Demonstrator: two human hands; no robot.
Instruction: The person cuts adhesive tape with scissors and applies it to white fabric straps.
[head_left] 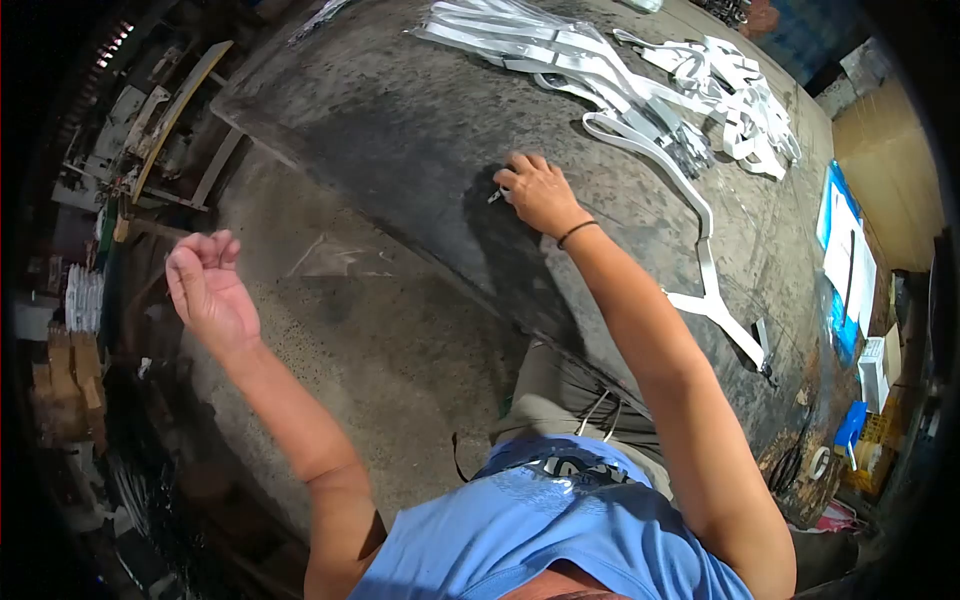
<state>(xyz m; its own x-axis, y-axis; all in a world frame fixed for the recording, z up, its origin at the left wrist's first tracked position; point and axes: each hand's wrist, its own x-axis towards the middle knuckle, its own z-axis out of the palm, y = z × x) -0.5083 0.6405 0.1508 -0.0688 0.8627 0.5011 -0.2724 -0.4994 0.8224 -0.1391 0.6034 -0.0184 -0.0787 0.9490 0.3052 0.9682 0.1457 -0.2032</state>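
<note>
My left hand (218, 300) is raised over the floor, left of the table. Its palm is turned up and its fingers are loosely curled, with nothing visible in it. My right hand (542, 198) is low over the dark tabletop, fingers bent down and closed. From under its fingertips pokes a small, pale, shiny piece (495, 197), mostly hidden, too small to name. To the right of that hand, a white strap (665, 165) runs along the table and ends in a Y-shaped split with dark metal fittings.
Bundled white straps (560, 55), partly under clear plastic, lie at the back of the table (380, 130). A loose strap pile (740, 95) sits beside them. Paper sheets (850, 260), a small white box (873, 375) and a tape roll (820, 462) are on the right.
</note>
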